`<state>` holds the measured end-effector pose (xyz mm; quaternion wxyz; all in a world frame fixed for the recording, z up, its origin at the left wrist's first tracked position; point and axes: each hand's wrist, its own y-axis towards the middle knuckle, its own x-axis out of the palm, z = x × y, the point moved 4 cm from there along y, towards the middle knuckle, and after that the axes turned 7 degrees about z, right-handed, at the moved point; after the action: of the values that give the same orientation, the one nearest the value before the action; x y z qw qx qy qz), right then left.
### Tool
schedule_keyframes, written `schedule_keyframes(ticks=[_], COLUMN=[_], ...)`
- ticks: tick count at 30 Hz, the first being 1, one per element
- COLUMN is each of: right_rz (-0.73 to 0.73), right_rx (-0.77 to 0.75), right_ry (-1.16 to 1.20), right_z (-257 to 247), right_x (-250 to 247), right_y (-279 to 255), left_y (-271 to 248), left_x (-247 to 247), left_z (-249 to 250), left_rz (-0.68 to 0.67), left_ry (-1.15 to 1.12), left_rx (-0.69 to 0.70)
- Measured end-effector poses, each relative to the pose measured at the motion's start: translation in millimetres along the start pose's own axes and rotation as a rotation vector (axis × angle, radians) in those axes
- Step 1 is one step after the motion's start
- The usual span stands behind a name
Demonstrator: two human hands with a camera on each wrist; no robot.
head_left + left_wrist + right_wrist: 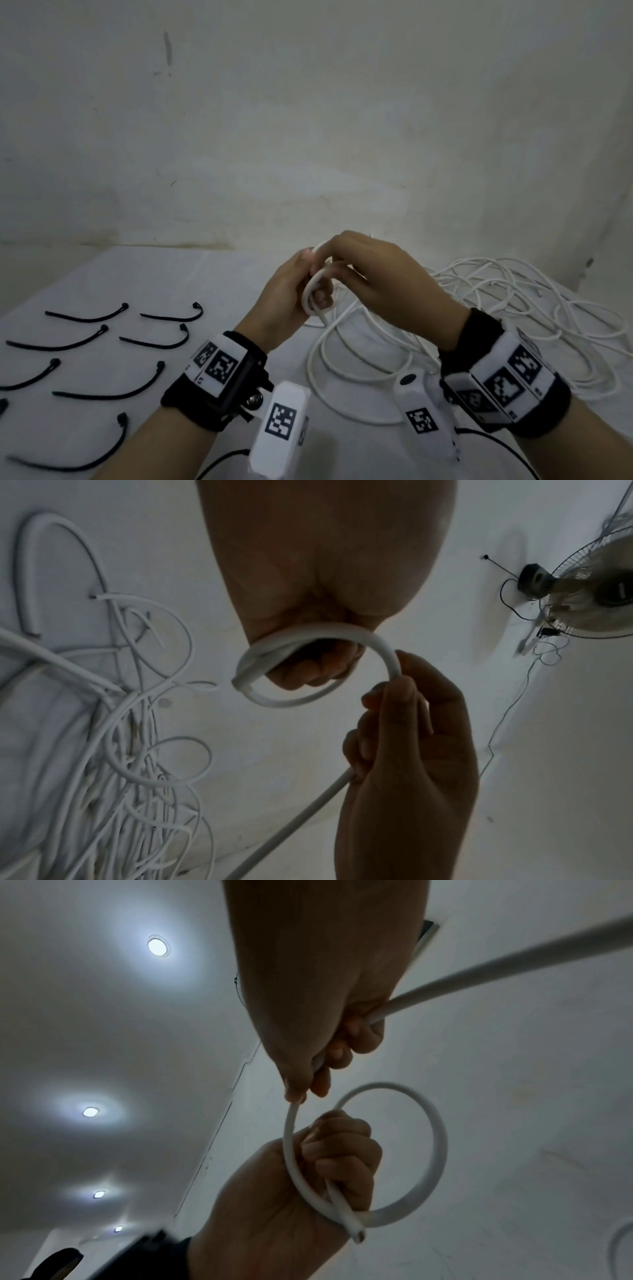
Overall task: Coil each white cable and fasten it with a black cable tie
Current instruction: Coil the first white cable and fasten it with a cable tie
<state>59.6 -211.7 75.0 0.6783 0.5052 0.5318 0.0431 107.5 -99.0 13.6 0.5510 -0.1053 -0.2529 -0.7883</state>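
Head view has the left hand (pixel 284 294) clamped on the first small loop of white cable (pixel 313 291) above the counter (pixel 239 274), right hand (pixel 383 274) fingers pinching the feed; slack grip could spring it open.

1. Your worktop (pixel 239 274) is white and runs back to the wall.
2. Black cable ties (pixel 109 394) lie spread on its left.
3. Loose white cables (pixel 513 308) are heaped on its right.
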Motion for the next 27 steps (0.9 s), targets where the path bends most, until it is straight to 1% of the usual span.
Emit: schedule_keyframes(ticks=[6, 9, 12, 15, 19, 24, 26, 27], right_rz=[0.145, 0.142, 0.129, 0.124, 0.063, -0.088, -0.145, -0.179], right_rx=[0.151, 0.218, 0.224, 0.246, 0.292, 0.48, 0.477, 0.445], right_ry=[-0.029, -0.02, -0.006, 0.044, 0.128, 0.365, 0.338, 0.295], right_z=[24.6, 32.9, 39.0, 47.4, 61.9, 98.8, 106.5, 107.9], right_x=[8.9, 19.1, 29.4, 36.8, 41.8, 42.7, 40.6, 39.5], right_y=[6.3, 9.1, 11.1, 12.9, 11.9, -14.7, -25.7, -29.9], left_y=[1.8, 1.8, 1.5, 3.4, 6.5, 11.5, 13.2, 13.9], left_x=[-8.8, -13.9, -17.2, -19.7, -29.8, -61.4, -70.2, -73.6], left_z=[-7.1, -11.3, -15.9, -20.2, -26.5, -14.6, -9.3, -8.2], left_rz=[-0.078, -0.086, -0.031, -0.015, -0.011, 0.025, 0.053, 0.073], left_ry=[-0.11, -0.173, -0.194, -0.23, -0.364, -0.531, -0.586, -0.603], left_rx=[-0.016, -0.055, -0.091, -0.096, -0.106, -0.018, 0.012, 0.021])
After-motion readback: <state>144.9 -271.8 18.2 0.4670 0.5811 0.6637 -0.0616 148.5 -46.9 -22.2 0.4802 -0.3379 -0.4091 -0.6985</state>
